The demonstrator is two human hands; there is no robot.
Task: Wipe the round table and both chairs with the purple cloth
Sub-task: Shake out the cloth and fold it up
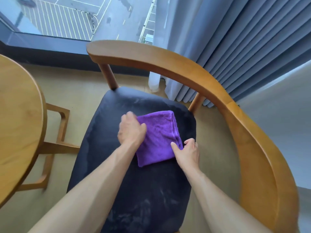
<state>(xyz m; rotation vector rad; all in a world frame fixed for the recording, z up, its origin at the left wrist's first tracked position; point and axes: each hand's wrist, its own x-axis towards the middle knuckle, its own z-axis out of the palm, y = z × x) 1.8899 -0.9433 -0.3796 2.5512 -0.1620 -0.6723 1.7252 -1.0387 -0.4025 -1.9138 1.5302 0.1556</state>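
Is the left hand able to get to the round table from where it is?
Probably yes: the left hand rests on the purple cloth, and nothing stands between it and the round table beside the chair.

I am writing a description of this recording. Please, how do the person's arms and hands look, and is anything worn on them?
Both forearms are bare as far as the picture shows: no sleeves, gloves, watch or bracelet. The left hand and the right hand show no rings that I can see. The left hand is slightly blurred, so small details there cannot be told.
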